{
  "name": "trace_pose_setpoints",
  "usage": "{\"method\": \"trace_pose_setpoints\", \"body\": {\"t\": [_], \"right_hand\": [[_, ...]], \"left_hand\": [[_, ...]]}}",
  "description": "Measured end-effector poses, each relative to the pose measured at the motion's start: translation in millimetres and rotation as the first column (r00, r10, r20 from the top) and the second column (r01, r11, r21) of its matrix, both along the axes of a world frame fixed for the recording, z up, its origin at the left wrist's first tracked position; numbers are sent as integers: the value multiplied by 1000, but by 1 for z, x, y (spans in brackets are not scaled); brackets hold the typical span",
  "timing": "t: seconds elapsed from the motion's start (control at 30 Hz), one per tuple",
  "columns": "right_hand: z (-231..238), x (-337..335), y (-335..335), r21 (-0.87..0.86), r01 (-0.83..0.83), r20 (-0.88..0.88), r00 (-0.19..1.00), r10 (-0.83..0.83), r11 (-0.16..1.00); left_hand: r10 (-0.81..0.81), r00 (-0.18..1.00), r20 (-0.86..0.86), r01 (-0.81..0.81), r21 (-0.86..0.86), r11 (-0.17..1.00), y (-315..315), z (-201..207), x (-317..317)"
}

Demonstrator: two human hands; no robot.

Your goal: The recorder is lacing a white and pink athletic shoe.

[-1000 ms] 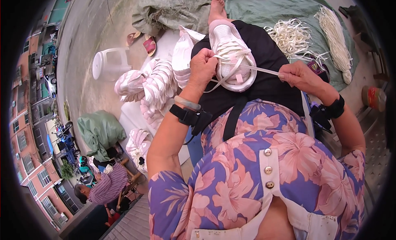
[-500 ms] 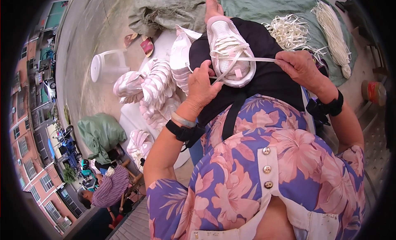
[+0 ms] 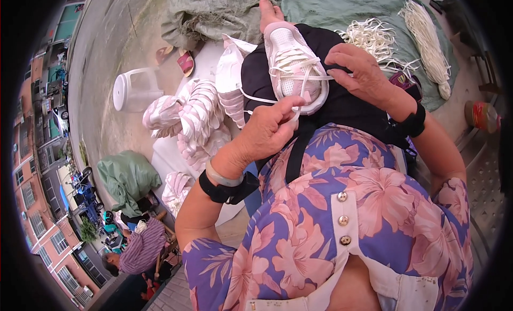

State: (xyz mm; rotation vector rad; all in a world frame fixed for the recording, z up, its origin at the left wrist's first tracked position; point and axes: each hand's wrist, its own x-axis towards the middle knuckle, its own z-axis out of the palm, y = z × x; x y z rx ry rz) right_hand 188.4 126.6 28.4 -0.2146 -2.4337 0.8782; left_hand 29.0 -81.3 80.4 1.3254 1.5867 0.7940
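Note:
A white-and-pale-pink sneaker [image 3: 282, 39] rests on the black cloth [image 3: 335, 107] over my lap, its toe toward me. White shoelace [image 3: 297, 66] criscrosses its upper, and one strand runs out to the left of the toe. Just beside the toe, my left hand [image 3: 270, 125] is closed in a pinch on the shoelace. My right hand [image 3: 362, 75], at the sneaker's right side, has thumb and forefinger closed on another stretch of the lace. Part of the lace is hidden behind the fingers.
Stacked pale pink-and-white shoe pieces [image 3: 200, 110] lie at left, near a translucent white plastic container [image 3: 131, 91]. Loose white laces [image 3: 368, 37] and a lace bundle [image 3: 427, 46] lie on green sheeting at far right. Another person [image 3: 141, 247] sits at lower left.
My left hand has moved right and nearer me, to the sneaker's toe. My right hand has moved left, close to the sneaker, and the lace stretched between them is no longer taut.

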Motion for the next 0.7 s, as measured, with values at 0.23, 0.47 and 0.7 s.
{"method": "trace_pose_setpoints", "body": {"t": [0.23,0.47,0.7], "right_hand": [[6,-51,-38,380,-134,316,949,8,915],[0,-60,-51,535,-186,371,928,-31,824],[9,-73,-55,423,-141,365,931,-26,895]], "left_hand": [[-338,933,-127,347,53,936,20,12,20],[-407,887,-217,418,5,909,19,6,21],[-303,929,-213,310,0,951,5,1,17]]}}
